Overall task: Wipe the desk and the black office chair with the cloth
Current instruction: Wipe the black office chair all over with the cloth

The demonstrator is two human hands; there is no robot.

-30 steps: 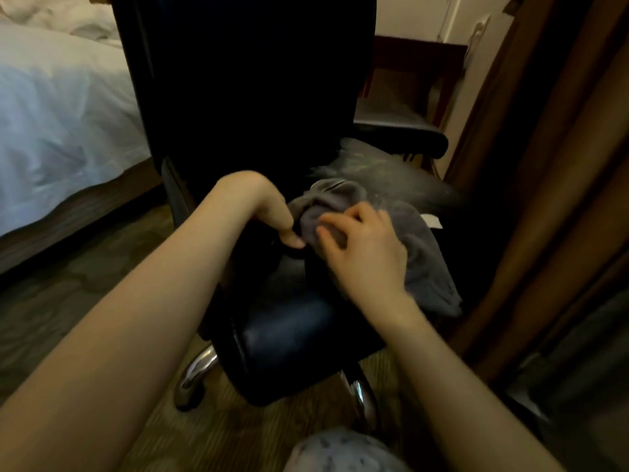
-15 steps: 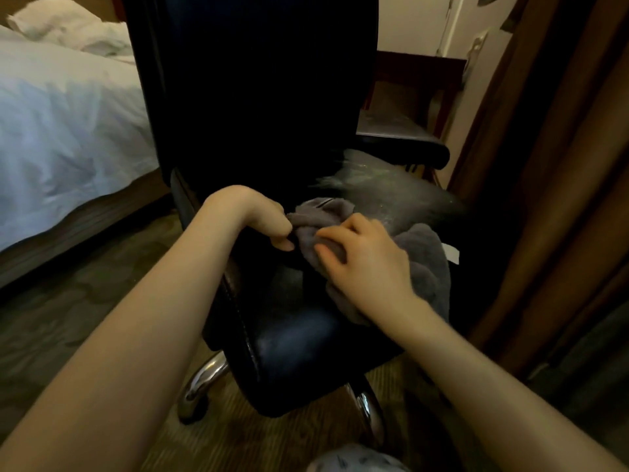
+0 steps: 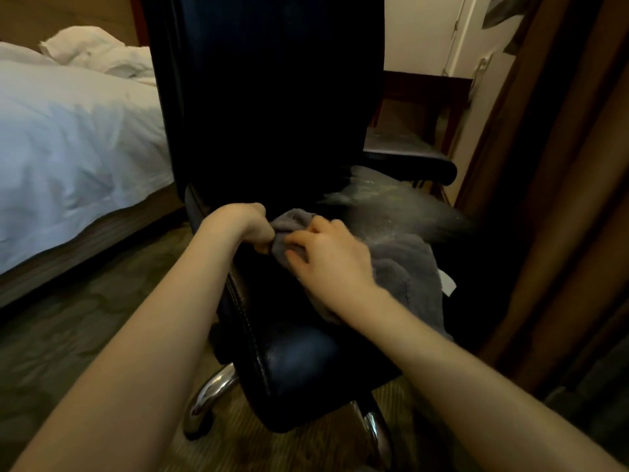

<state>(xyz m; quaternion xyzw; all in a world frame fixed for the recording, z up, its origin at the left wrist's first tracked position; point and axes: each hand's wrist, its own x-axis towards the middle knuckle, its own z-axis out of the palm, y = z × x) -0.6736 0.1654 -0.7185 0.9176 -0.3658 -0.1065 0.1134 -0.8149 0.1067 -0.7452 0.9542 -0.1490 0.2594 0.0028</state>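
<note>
The black office chair (image 3: 292, 362) fills the middle of the view, its tall backrest upright behind the seat. A grey cloth (image 3: 405, 267) lies bunched on the seat, spreading toward the right edge. My left hand (image 3: 246, 223) grips the cloth's near-left corner with curled fingers. My right hand (image 3: 332, 257) lies on top of the cloth, its fingers bent and pinching the fabric close to the left hand. A pale dusty smear shows on the seat behind the cloth. The desk is not clearly in view.
A bed with white sheets (image 3: 75, 137) stands to the left. Brown curtains (image 3: 561, 199) hang close on the right. The chair's right armrest (image 3: 412, 165) juts out behind the seat. Chrome legs (image 3: 211, 396) spread over patterned carpet below.
Both hands have stayed together on the cloth's corner. The view has tilted up slightly, and the cloth has bunched a little more under the right hand.
</note>
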